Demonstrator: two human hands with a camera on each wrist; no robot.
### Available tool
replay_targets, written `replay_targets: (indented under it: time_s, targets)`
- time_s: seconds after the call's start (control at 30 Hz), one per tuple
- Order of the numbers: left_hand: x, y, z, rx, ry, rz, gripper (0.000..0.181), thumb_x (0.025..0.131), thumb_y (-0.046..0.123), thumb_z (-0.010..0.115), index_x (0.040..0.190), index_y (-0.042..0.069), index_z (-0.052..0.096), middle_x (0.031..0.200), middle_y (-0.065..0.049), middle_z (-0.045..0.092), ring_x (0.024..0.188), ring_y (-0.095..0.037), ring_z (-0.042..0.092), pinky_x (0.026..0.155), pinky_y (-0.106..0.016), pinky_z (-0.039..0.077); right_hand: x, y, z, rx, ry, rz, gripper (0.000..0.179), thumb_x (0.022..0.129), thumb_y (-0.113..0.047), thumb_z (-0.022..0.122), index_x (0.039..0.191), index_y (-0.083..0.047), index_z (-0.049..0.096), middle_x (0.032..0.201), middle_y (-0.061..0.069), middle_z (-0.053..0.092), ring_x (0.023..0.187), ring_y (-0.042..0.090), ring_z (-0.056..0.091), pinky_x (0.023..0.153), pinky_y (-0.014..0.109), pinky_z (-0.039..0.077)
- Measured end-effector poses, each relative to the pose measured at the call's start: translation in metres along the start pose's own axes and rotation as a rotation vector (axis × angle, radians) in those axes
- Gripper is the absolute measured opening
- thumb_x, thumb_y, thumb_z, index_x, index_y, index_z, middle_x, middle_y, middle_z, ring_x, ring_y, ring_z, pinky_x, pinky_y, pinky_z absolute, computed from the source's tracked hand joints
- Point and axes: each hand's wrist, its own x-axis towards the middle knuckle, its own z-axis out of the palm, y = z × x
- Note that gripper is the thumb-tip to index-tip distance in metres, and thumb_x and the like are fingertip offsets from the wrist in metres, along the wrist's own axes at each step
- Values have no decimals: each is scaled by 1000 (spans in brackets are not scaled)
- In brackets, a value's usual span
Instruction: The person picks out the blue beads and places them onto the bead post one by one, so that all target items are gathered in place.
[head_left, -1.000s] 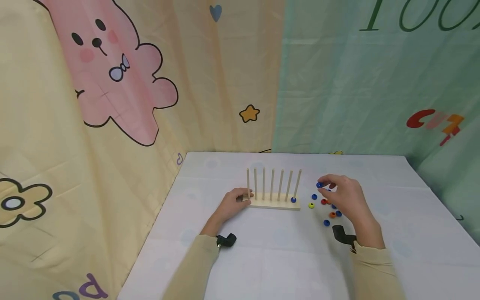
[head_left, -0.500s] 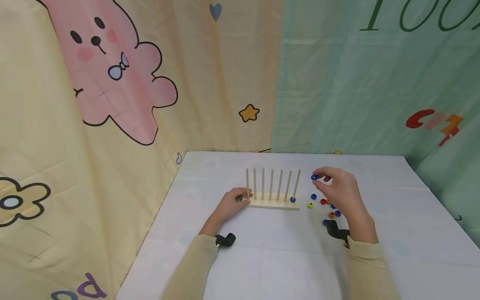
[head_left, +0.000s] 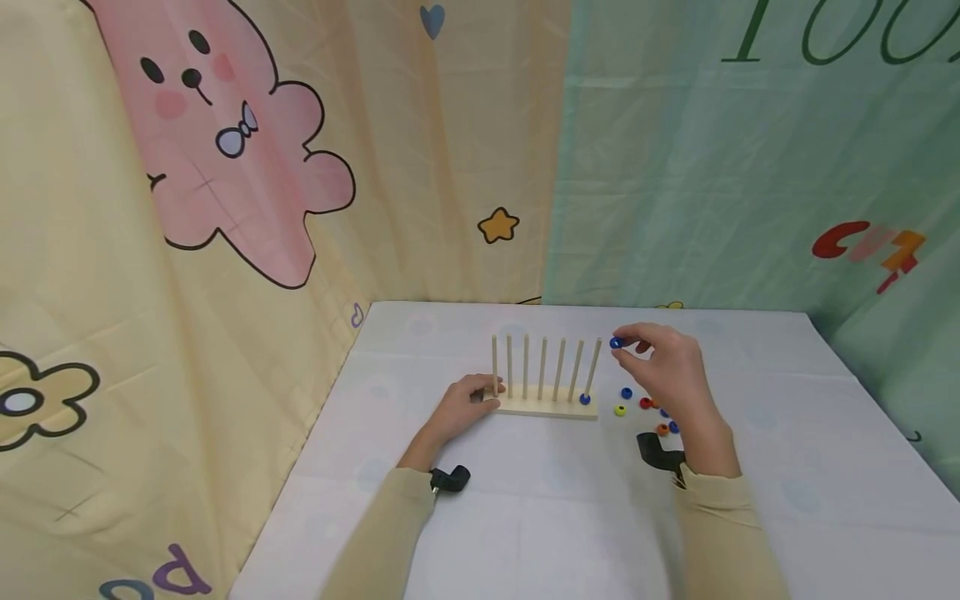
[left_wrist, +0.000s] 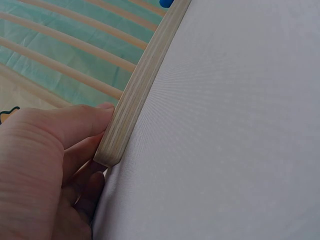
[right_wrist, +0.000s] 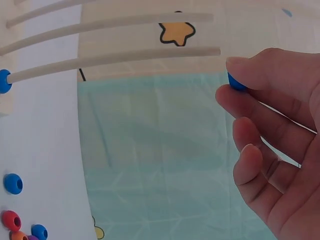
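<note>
Since the earlier frames, the right hand [head_left: 663, 367] has moved up and toward the pegboard [head_left: 547, 405], carrying a blue bead [head_left: 616, 342], which is now just beside the top of its rightmost peg [head_left: 593, 367]. The left hand [head_left: 459, 408] has remained at the pegboard's left end.

The pegboard stands on a table [head_left: 525, 533] with a white cover. Behind the pegboard hang a cream cloth [head_left: 435, 150] and, toward the right, a green cloth [head_left: 712, 167], both with printed figures.

To the right of the pegboard lie loose beads, among them a yellow bead [head_left: 620, 410], a red bead [head_left: 645, 402] and an orange bead [head_left: 662, 430]; the right hand and its black wrist camera [head_left: 660, 452] partly cover this area. At the foot of the rightmost peg sits another blue bead [head_left: 585, 399].

The left wrist view shows the striped, layered edge of the pegboard, with the left hand gripping its end. The right wrist view shows what the head view cannot show so clearly: thumb and finger pinch the carried bead, almost hiding it, and it remains apart from the peg.
</note>
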Motion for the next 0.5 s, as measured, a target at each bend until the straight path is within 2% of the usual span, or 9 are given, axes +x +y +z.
replay_targets:
  time_s: [0.5]
  targets:
    - [-1, 4, -2, -9, -1, 5, 23, 94, 20, 72, 117, 22, 75, 128, 7, 66, 130, -19, 51, 106, -44, 41, 9, -7, 9, 21, 38, -53, 22, 86, -12, 81, 108, -10, 77, 93, 4, 73, 82, 22, 63, 68, 40, 48]
